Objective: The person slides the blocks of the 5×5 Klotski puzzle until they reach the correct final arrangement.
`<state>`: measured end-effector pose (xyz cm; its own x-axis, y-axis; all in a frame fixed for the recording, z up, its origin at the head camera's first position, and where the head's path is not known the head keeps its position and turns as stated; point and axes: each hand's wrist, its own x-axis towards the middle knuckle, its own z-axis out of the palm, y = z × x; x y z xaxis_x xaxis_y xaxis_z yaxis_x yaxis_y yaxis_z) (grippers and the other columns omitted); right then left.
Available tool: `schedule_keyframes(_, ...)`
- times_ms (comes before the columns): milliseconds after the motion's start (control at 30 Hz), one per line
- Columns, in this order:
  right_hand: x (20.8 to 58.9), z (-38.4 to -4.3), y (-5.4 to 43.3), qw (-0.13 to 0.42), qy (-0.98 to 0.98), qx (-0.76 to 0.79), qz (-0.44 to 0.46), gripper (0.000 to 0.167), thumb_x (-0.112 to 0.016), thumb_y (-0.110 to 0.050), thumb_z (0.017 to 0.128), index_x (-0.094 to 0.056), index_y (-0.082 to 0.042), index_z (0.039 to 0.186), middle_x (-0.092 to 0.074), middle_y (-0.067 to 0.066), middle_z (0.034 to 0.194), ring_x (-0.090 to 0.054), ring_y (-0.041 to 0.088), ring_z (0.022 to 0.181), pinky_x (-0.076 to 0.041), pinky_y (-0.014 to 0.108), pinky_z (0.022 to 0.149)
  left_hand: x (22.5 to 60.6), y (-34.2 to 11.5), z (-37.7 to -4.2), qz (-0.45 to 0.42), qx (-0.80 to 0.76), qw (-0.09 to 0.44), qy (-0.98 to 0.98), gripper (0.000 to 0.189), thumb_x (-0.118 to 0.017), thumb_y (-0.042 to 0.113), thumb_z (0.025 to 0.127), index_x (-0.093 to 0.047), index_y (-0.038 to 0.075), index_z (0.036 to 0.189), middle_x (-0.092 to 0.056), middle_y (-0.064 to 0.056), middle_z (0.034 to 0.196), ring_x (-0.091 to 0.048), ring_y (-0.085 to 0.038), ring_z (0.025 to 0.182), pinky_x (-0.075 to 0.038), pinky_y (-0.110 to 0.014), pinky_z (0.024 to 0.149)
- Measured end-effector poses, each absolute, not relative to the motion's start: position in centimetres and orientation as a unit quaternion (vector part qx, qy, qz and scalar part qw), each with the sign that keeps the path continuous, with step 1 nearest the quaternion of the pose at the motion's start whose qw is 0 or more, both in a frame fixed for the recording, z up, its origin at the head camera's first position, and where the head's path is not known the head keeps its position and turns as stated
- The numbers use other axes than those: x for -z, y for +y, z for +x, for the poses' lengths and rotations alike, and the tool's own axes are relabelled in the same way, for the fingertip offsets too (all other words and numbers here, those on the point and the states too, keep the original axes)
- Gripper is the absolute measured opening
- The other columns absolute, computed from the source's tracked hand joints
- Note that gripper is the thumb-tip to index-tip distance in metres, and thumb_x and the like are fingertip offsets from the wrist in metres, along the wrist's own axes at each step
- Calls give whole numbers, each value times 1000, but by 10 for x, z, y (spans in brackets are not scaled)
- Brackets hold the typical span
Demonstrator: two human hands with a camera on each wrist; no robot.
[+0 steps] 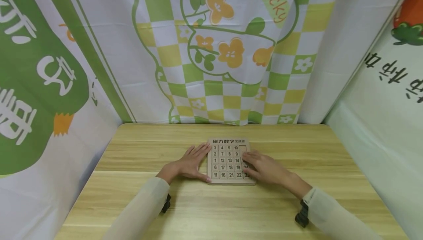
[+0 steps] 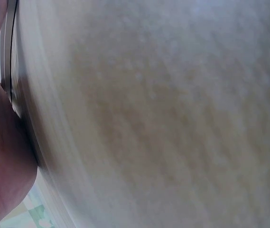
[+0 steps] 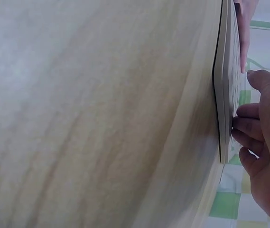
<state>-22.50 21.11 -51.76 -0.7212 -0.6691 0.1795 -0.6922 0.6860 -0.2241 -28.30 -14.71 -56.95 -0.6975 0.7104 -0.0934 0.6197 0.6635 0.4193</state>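
Note:
A wooden number sliding puzzle (image 1: 231,182) lies flat on the table, its tiles in rows and a gap at the top right corner. Along its left edge rests my left hand (image 1: 190,163), fingers extended to the upper left frame and thumb at the lower left corner. My right hand (image 1: 264,166) reaches over the right column, fingertips on the tiles there and hiding some numbers. In the right wrist view, slightly bent fingers (image 3: 248,128) touch the top of the board (image 3: 222,90). The left wrist view catches only part of the left hand (image 2: 2,156) beside the puzzle's edge.
The wood-grain table (image 1: 198,210) extends around the puzzle on all sides. Behind it hangs a green and yellow checked curtain (image 1: 231,100). Printed cloth walls (image 1: 105,97) stand to the left and right. A dark wrist strap (image 1: 302,214) sits on the right sleeve.

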Motion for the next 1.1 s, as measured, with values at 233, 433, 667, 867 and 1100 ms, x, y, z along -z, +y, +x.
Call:
schedule_keyframes(233,522,-225,211,44,-920,-128,366,57,-67,-38,105,-62,5,143,-61,25,147,-57,42,138,-45,55,116,578,-148,-287,366,-171,122,907,141,-62,95,73,3,17,172,7,-4,179,4,-27,165,6,-57,131)
schedule_keyframes(433,521,-226,212,36,-919,-137,367,57,-67,-36,105,-61,5,143,-61,25,148,-58,41,138,-46,56,116,577,-147,-286,361,-166,129,909,141,-62,95,74,7,20,171,11,0,178,8,-23,164,9,-53,131)
schedule_keyframes(667,517,-228,211,43,-913,-146,378,54,-67,-33,105,-61,5,143,-61,25,148,-58,43,137,-47,57,115,574,-147,-286,360,-161,130,910,140,-64,93,74,6,21,171,11,1,178,10,-20,164,9,-53,131)
schedule_keyframes(867,513,-230,204,42,-908,-147,389,52,-68,-30,105,-61,4,143,-60,25,148,-57,44,137,-46,57,116,563,-146,-279,366,-177,130,904,138,-67,89,77,0,13,172,3,-10,179,3,-30,165,4,-59,131)
schedule_keyframes(1100,506,-234,186,30,-900,-163,404,54,-67,-30,105,-59,5,146,-58,26,150,-55,45,139,-45,60,115,572,-147,-283,362,-166,127,909,141,-64,93,74,2,16,172,7,-5,179,6,-26,165,6,-57,131)
